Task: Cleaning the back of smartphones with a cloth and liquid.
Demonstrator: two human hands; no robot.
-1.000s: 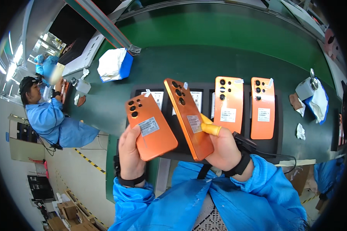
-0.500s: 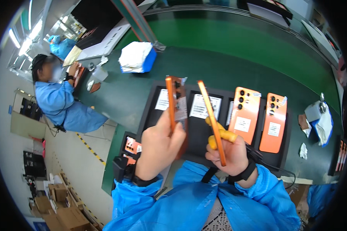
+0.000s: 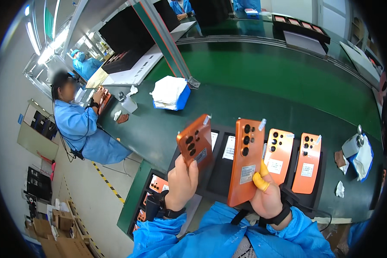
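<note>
Two orange phones are held up above the black tray (image 3: 228, 172), which serves here as the landmark. The left hand (image 3: 182, 182) is closed around the lower part of the smaller-looking phone (image 3: 195, 144), which tilts to the left with its camera side showing; the fingers are hidden behind it and only the back of the hand and thumb side can be seen. The right hand (image 3: 266, 195) grips the second phone (image 3: 246, 161) from its lower right edge, holding it nearly upright, back facing the camera, a pale label low on its back. A yellow finger cover (image 3: 261, 180) on one right finger presses against that phone's edge; the other fingers are out of sight behind it.

On the tray, to the right of the held phones, two more orange phones lie flat: one (image 3: 278, 149) partly covered by the right hand's phone, the other (image 3: 307, 162) near the tray's right end. The tray's left slots are mostly blocked by the raised phones, so their contents are hard to make out.

Beyond the tray, on the green table (image 3: 266, 86), sits a blue box of white cloths (image 3: 171, 92). To the tray's right lie a small white bottle (image 3: 352, 144) and crumpled wipes (image 3: 339, 189). Far left of the tray, another person in a blue coat (image 3: 79, 124) works at the table; their hands are too small to read. Below the tray's left corner, a lower shelf shows more orange phones (image 3: 157, 185), cut off by the blue sleeve (image 3: 159, 234).
</note>
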